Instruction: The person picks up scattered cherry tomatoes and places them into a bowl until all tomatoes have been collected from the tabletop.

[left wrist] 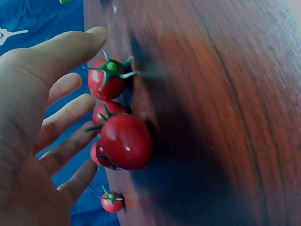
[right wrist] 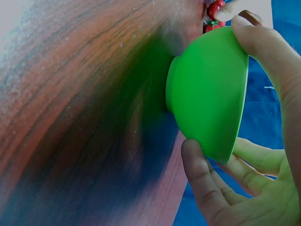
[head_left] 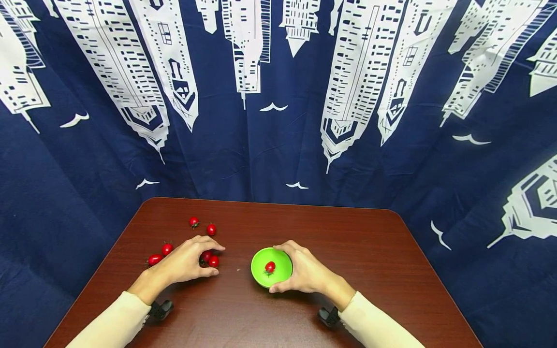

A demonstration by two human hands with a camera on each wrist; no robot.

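A small green bowl [head_left: 258, 266] sits at the middle of the table with one cherry tomato [head_left: 270, 267] inside it. My right hand [head_left: 308, 271] holds the bowl from its right side, thumb at the near rim and fingers round the far side. Over to the left, my left hand [head_left: 188, 262] hovers with thumb and fingers spread apart around a cluster of red cherry tomatoes [head_left: 213, 261]. In the left wrist view a round tomato [left wrist: 127, 141] with a green stem lies beyond the open palm, and gaps show between the fingers and the fruit.
Two more tomatoes [head_left: 211, 229] lie farther back, past the left fingertips. Another pair, with one oblong tomato [head_left: 154, 259], is left of the left hand. The brown wooden table [head_left: 348, 241] ends at a blue curtain [head_left: 278, 145] with white buildings.
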